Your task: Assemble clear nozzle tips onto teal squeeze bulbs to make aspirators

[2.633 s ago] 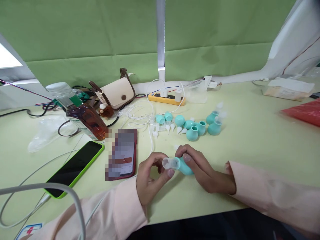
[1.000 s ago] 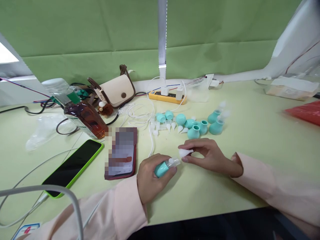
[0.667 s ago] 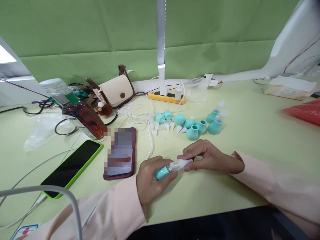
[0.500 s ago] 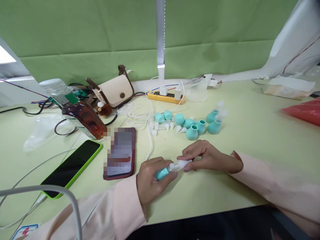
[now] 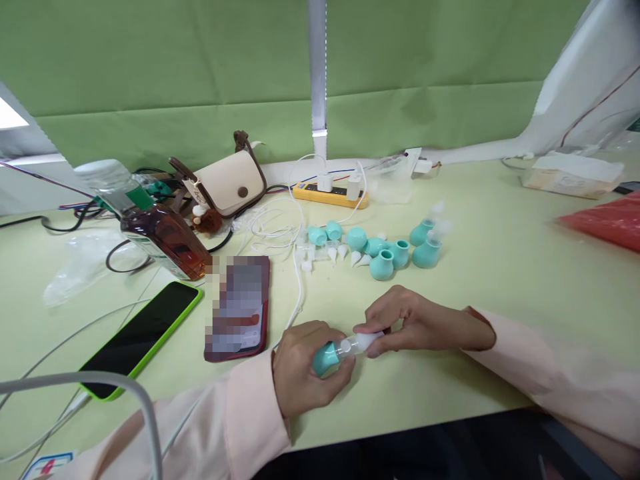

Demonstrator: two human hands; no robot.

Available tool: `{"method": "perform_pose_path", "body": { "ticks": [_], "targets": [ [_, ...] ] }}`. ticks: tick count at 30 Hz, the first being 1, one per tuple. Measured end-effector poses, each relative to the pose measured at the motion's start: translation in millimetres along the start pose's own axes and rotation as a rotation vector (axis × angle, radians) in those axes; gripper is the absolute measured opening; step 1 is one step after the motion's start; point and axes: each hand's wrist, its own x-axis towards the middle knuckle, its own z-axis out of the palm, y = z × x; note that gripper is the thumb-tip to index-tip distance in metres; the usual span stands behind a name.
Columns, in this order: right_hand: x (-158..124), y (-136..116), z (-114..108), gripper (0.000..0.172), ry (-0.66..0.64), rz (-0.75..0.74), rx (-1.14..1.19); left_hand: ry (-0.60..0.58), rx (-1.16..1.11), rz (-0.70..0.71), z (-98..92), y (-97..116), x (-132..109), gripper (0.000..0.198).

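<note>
My left hand [image 5: 310,367] is closed round a teal bulb [image 5: 326,360] near the table's front edge. A clear tube [image 5: 350,345] joins the bulb's neck to a white tip [image 5: 369,340], and my right hand [image 5: 410,320] pinches that tip between thumb and fingers. Behind my hands lie several teal bulbs [image 5: 382,265], some upright with open necks, others on their sides. Small white tips [image 5: 356,257] and clear tubes [image 5: 320,252] are scattered in front of them. Two bulbs at the right [image 5: 427,253] carry whitish tips.
A red-cased phone [image 5: 240,307] and a green-cased phone [image 5: 143,337] lie at the left. Behind them are a tilted bottle [image 5: 165,237], a cream bag [image 5: 233,183] and a yellow power strip [image 5: 327,194]. A red bag [image 5: 607,220] and tissue pack [image 5: 573,175] are at the right.
My left hand has turned slightly, so more of the held teal bulb shows. Both hands still hold the joined parts, and the camera view has shifted a little.
</note>
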Motion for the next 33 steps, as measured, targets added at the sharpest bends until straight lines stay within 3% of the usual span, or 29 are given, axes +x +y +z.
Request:
{"method": "perform_pose_path", "body": {
  "ticks": [21, 27, 33],
  "targets": [
    [6.1, 3.9, 11.6, 0.026, 0.041, 0.137, 0.233, 0.036, 0.028, 0.119, 1.1, -6.1, -3.2, 0.016],
    [5.7, -1.8, 11.3, 0.026, 0.088, 0.213, 0.306, 0.031, -0.040, 0.012, -0.6, -1.8, -0.2, 0.015],
    [2.4, 4.1, 10.4, 0.024, 0.246, 0.209, 0.379, 0.073, -0.169, -0.147, -1.4, 1.0, 3.8, 0.015]
  ]
}}
